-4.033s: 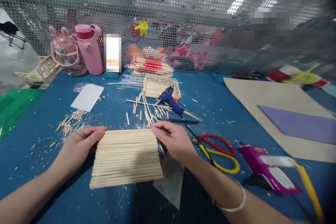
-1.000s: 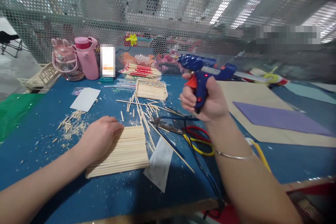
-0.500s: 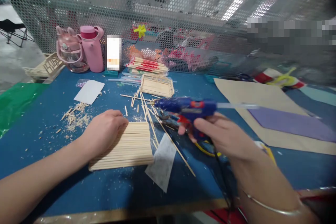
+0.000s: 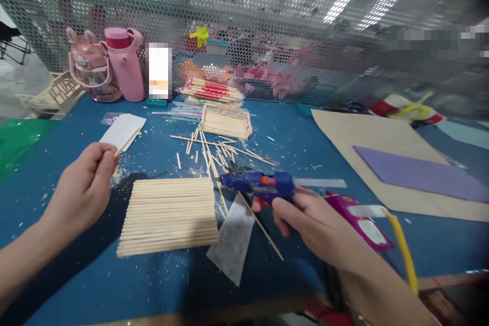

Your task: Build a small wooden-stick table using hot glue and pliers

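Observation:
Between its thumb and fingers, my left hand pinches a short thin wooden stick, raised over the left part of the table. My right hand grips a blue hot glue gun by its handle, fingers around the red trigger. A clear glue stick pokes out of the gun's rear. The nozzle points left, close to the upper right corner of a flat panel of wooden sticks laid side by side. Beneath the gun lies a translucent paper piece.
Loose sticks and a small wooden tray-like frame lie behind the panel. Pink bottles stand at the back left by a perforated metal screen. At right are purple foam, beige card and a magenta-edged object.
My left hand has lifted off the panel and moved left, now with a stick showing in its fingers. The glue gun has come down and left, toward the panel's corner.

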The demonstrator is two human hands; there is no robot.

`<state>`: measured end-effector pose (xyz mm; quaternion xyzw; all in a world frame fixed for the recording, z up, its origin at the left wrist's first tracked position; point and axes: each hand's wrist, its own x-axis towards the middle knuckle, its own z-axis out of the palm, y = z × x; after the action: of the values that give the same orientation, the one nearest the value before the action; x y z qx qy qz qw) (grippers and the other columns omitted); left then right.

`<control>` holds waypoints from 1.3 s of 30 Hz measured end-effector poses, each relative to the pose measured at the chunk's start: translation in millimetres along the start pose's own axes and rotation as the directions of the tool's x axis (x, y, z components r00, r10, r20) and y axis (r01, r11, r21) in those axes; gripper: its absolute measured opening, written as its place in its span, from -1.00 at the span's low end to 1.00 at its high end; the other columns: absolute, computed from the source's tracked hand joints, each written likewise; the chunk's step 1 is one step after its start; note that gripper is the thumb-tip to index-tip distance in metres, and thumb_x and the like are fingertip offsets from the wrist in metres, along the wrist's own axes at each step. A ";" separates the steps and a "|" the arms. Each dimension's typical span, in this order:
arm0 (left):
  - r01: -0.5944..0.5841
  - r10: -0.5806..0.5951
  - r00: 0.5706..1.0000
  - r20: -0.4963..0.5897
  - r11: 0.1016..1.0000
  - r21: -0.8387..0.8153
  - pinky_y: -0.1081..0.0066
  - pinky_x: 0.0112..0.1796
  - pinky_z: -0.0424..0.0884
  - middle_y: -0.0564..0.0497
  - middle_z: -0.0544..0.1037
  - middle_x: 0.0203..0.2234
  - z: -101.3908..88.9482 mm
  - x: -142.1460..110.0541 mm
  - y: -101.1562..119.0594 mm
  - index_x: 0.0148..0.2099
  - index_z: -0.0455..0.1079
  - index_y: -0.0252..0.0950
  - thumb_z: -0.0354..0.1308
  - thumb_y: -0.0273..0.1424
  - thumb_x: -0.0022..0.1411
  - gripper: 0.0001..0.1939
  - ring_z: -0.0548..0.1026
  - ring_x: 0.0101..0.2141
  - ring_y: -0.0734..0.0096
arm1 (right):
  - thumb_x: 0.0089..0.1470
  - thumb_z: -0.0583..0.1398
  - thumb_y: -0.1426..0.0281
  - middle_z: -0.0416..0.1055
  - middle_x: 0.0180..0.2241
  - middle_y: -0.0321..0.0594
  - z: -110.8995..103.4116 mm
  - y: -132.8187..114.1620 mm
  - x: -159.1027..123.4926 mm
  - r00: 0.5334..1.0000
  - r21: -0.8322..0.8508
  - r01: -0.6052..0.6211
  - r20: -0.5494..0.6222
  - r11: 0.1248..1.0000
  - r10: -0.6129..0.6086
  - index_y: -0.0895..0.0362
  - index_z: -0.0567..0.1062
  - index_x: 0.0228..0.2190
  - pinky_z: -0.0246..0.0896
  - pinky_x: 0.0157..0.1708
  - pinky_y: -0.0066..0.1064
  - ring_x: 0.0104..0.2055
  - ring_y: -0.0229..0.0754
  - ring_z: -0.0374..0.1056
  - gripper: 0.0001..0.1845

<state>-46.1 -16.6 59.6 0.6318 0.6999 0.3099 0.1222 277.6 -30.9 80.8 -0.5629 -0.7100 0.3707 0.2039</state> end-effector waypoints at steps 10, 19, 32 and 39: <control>0.125 -0.033 0.952 0.304 0.949 -0.289 0.50 -0.46 0.30 0.08 0.37 -0.48 20.1 -20.0 -26.5 -0.25 0.24 -0.24 -0.01 -0.13 0.14 -0.72 0.34 -0.45 0.44 | 0.12 -0.07 0.05 0.28 -0.65 -0.23 4.3 2.7 0.5 1.000 -0.103 -0.005 0.022 0.995 0.007 0.10 0.34 -0.63 0.05 -0.62 -0.43 -0.60 -0.25 0.21 -0.49; 0.098 0.021 0.945 0.326 0.934 -0.343 0.50 -0.47 0.29 0.11 0.34 -0.53 23.1 -21.8 -31.2 -0.30 0.23 -0.22 0.05 -0.14 0.10 -0.74 0.32 -0.48 0.44 | 0.11 -0.09 0.01 0.21 -0.67 -0.28 5.7 -5.3 2.1 1.000 -0.151 0.002 0.013 0.988 0.000 0.12 0.22 -0.70 0.03 -0.64 -0.47 -0.62 -0.29 0.15 -0.45; 0.269 -0.092 0.938 0.335 0.804 -0.531 0.50 -0.53 0.23 0.10 0.32 -0.54 24.7 -21.5 -28.6 -0.33 0.24 -0.24 0.06 -0.13 0.10 -0.73 0.27 -0.52 0.47 | 0.09 -0.03 0.00 0.25 -0.72 -0.28 0.1 -9.0 4.2 0.999 0.010 0.040 0.029 0.999 -0.041 0.12 0.30 -0.71 0.11 -0.60 -0.47 -0.64 -0.31 0.18 -0.44; 0.305 -0.208 0.952 0.224 0.702 -0.644 0.53 -0.62 0.13 0.12 0.28 -0.56 21.8 -17.3 -27.9 -0.34 0.20 -0.24 0.01 -0.23 0.14 -0.82 0.17 -0.61 0.55 | 0.07 0.02 0.03 0.25 -0.72 -0.31 16.2 -26.8 31.6 0.994 0.179 0.071 0.067 0.981 -0.084 0.14 0.33 -0.63 0.12 -0.62 -0.48 -0.66 -0.33 0.17 -0.52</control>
<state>-53.4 -27.3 22.4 0.4605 0.6121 0.4778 0.4301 239.8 -8.1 86.6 -0.5005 -0.7029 0.4445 0.2405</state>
